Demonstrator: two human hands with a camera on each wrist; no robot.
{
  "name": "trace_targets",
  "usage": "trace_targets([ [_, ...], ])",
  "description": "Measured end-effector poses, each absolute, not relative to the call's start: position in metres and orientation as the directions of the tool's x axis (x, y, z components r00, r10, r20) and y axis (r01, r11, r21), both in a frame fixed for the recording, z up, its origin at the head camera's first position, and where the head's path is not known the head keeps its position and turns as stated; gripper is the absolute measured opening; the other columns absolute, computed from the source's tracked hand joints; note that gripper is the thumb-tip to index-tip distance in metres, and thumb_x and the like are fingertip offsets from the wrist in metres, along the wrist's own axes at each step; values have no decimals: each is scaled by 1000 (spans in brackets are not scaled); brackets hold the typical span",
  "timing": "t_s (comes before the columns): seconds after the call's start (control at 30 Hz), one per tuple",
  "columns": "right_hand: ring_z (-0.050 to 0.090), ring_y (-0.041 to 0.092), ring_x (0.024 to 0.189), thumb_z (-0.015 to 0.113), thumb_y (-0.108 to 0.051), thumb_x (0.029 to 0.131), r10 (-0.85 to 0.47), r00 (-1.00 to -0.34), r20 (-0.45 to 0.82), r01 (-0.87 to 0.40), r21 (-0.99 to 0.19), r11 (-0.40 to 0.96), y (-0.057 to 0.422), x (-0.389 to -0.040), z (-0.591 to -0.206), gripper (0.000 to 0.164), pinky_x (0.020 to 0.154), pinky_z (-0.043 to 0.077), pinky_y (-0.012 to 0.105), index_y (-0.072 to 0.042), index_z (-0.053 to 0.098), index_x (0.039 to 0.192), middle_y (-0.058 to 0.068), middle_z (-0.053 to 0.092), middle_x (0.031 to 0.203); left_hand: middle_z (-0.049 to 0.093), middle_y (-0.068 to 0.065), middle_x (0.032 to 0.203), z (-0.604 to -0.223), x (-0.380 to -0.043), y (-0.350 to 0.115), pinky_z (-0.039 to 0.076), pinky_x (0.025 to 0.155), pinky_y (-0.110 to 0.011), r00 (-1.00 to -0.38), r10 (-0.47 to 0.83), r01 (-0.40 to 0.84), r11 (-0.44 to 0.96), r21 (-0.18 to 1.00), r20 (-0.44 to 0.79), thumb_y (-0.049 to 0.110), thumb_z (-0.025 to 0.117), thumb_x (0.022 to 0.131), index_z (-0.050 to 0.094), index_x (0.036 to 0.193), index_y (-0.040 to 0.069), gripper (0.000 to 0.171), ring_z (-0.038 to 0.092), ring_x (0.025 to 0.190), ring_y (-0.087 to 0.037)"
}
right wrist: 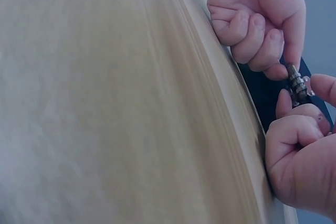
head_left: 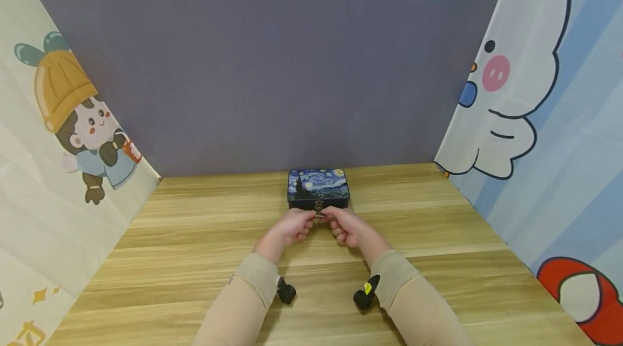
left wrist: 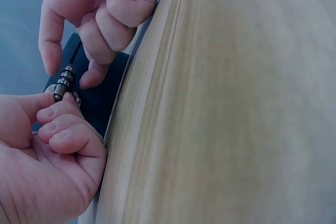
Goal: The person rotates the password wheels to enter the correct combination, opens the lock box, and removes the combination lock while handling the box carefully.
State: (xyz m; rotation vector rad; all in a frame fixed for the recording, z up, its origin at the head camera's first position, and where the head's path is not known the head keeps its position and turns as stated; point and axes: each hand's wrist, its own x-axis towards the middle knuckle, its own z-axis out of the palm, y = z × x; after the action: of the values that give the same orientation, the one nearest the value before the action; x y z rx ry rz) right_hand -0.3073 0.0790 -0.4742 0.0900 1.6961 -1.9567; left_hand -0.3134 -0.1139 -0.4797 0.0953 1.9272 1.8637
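A dark box (head_left: 318,184) with a swirling blue night-sky painting on its lid sits closed, a brass latch (head_left: 318,205) on its front. At that latch hangs a small metal combination padlock (left wrist: 65,81) with numbered dials. My left hand (head_left: 296,224) pinches one end of the padlock between thumb and forefinger, its other fingers curled in. From the other side my right hand (head_left: 348,226) reaches in, thumb and forefinger spread apart on either side of the dials. A slight gap shows between these fingertips and the padlock (right wrist: 297,83) in the wrist views. The right hand's remaining fingers are folded.
The box stands near the back of the wood-grain table (head_left: 209,238), close to a grey upright panel (head_left: 292,65). Cartoon-printed cloths hang at the left (head_left: 39,173) and right (head_left: 525,200). Small black devices (head_left: 286,293) are worn at both wrists.
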Motion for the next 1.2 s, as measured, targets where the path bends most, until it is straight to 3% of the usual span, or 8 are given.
trace_targets([
  [0.27,21,2,41,61,-34,96,-361,-837,-411,463,-884,-66,90,-310,-471,30,38,18,18,-5,56,95,-11,26,54,36,4,64,-478,-315,-113,24,46,-23,-886,353,-306,43,951,-301,23,48,107,53,96,-2,28,24,48,-8],
  [0.7,20,3,42,59,-35,99,-356,-841,-409,460,-885,-69,101,-313,-472,36,38,18,18,0,58,109,-11,26,54,35,4,63,-481,-316,-113,24,46,-23,-887,358,-297,38,954,-291,24,48,107,54,98,-3,30,23,48,-7],
  [1.2,21,2,40,62,-36,97,-356,-832,-426,479,-875,-72,97,-313,-467,32,37,19,18,-4,56,100,-11,27,54,38,4,64,-475,-314,-112,25,46,-24,-887,348,-303,54,952,-302,25,49,107,56,106,-8,34,24,48,-8],
])
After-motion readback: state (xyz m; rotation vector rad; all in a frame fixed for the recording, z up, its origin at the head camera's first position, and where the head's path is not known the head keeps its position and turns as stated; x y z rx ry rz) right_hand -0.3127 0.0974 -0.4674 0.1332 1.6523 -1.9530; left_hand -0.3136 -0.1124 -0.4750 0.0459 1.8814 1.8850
